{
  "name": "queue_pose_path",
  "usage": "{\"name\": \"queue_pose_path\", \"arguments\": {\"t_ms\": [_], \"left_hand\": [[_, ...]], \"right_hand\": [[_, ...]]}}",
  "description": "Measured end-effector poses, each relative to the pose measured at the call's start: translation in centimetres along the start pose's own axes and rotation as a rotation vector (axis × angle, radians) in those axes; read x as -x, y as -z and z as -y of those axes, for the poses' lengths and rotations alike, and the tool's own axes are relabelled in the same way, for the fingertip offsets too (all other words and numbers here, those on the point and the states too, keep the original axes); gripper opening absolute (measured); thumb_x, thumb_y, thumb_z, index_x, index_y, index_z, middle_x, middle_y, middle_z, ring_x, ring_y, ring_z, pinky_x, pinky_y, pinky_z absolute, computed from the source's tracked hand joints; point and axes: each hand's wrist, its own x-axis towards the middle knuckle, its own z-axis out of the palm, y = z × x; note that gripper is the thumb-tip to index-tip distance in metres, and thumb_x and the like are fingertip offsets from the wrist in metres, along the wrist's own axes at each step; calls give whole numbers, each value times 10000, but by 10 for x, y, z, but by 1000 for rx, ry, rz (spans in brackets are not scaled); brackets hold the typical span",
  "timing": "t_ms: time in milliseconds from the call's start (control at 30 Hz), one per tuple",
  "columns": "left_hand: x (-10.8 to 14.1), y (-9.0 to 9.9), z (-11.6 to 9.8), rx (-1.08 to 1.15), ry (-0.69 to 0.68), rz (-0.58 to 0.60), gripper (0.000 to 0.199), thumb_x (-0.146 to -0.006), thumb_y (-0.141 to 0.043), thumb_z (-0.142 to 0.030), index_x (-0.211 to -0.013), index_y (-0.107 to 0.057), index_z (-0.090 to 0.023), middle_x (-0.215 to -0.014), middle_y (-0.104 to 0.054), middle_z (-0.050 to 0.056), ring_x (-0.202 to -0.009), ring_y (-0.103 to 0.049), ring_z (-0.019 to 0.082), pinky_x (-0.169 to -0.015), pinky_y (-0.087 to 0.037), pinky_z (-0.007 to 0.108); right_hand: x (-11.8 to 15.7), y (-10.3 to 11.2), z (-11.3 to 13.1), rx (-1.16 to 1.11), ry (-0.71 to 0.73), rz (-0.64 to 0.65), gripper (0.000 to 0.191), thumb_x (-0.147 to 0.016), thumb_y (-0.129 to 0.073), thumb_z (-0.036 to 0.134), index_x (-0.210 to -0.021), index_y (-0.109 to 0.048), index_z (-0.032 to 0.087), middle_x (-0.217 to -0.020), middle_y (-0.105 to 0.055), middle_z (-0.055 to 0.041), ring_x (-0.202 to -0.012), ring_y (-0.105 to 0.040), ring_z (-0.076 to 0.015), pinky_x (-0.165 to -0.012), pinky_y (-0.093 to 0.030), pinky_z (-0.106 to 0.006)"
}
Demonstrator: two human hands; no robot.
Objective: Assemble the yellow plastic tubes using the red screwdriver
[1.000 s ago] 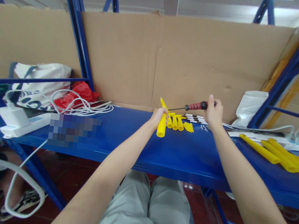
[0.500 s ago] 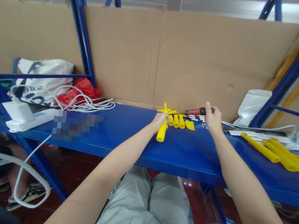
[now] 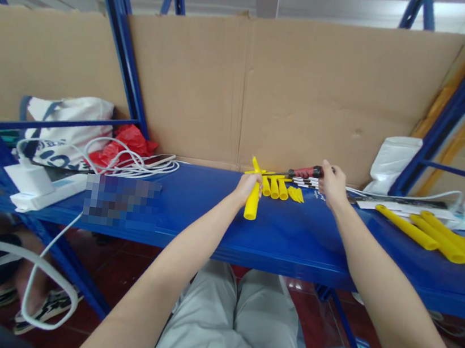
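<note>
My left hand (image 3: 249, 189) is closed around a yellow plastic tube (image 3: 251, 208), whose wider hollow end points toward me. A yellow crosspiece shows near the tube's narrow far end. My right hand (image 3: 333, 184) grips the handle of a red and black screwdriver (image 3: 307, 172). The screwdriver lies almost level, its shaft pointing left to the far end of the tube; whether the tip sits in a screw is too small to tell. Just right of the tube, several short yellow tubes (image 3: 283, 190) and small pointed yellow pieces (image 3: 295, 194) rest on the blue shelf (image 3: 193, 214).
Long yellow tubes (image 3: 442, 241) lie on the right, near a white pouch (image 3: 394, 164). On the left are a coiled white cable (image 3: 143, 167), a red plastic bag (image 3: 127, 143), a cloth bag (image 3: 70, 124) and a power strip (image 3: 47, 195). A cardboard panel (image 3: 311, 93) stands behind.
The far end of the yellow tube has tilted slightly left. My right hand has shifted its hold on the screwdriver handle, with the thumb a little lower. The screwdriver stays at the tube's far end.
</note>
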Motion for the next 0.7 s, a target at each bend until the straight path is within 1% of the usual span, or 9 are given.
{"name": "queue_pose_path", "arguments": {"t_ms": [100, 167, 233, 333, 367, 433, 533, 633, 700], "left_hand": [[0, 0, -1, 2, -9, -11, 159, -646, -472, -86, -545, -423, -199, -346, -405, -28, -266, -363, 103, -339, -256, 230], [1, 1, -2, 4, -19, -14, 166, -651, -460, -82, -539, -421, -199, -342, -401, -30, -262, -361, 102, -335, -256, 230], [1, 1, -2, 6, -31, -13, 167, -648, -456, -80, -534, -423, -197, -341, -402, -30, -261, -364, 100, -334, -259, 229], [1, 1, -2, -4, -33, -19, 159, -627, -466, -77, -527, -429, -195, -343, -409, -25, -263, -370, 102, -334, -267, 229], [0, 1, -2, -11, -30, -23, 160, -622, -468, -75, -523, -429, -194, -342, -409, -23, -263, -371, 104, -334, -270, 230], [1, 0, -2, -28, -24, -22, 170, -621, -463, -72, -510, -426, -195, -337, -403, -20, -262, -372, 107, -334, -275, 233], [1, 0, -2, -42, -35, -8, 188, -628, -451, -70, -492, -419, -196, -333, -396, -15, -261, -368, 108, -333, -275, 235], [1, 1, -2, -48, -37, 0, 202, -645, -448, -75, -488, -414, -198, -335, -397, -14, -262, -367, 108, -336, -274, 236], [1, 1, -2, -48, -36, -3, 197, -647, -455, -75, -498, -416, -197, -342, -406, -16, -264, -370, 108, -343, -279, 236]], "right_hand": [[3, -2, 7, 2, -50, -3, 337, -789, -635, 501, -770, -424, 240, -408, -363, 96, -324, -323, -86, -335, -205, -230], [4, -3, 9, 3, -53, -4, 313, -801, -621, 482, -776, -424, 239, -434, -419, 78, -332, -358, -98, -327, -218, -240], [4, -2, 7, 19, -42, 3, 365, -802, -604, 553, -768, -418, 240, -446, -435, 66, -336, -371, -104, -324, -214, -247], [1, 1, 2, 67, 14, 5, 475, -767, -584, 682, -740, -418, 238, -433, -391, 70, -338, -349, -92, -337, -207, -245], [0, 2, 0, 69, 27, 6, 487, -754, -592, 693, -737, -419, 238, -430, -372, 77, -339, -340, -88, -341, -210, -241], [0, 2, 0, 43, 26, 12, 464, -742, -629, 658, -755, -426, 241, -428, -352, 91, -339, -332, -86, -344, -218, -232], [0, 0, 2, -6, -11, 17, 417, -746, -651, 596, -787, -424, 247, -434, -374, 95, -337, -347, -97, -333, -228, -228], [-1, 0, 0, -17, 14, 15, 470, -740, -617, 667, -778, -409, 248, -458, -401, 80, -345, -377, -105, -325, -225, -235], [-4, 2, -4, -6, 88, 31, 511, -741, -573, 728, -771, -419, 241, -464, -385, 76, -357, -381, -100, -333, -229, -236]]}}
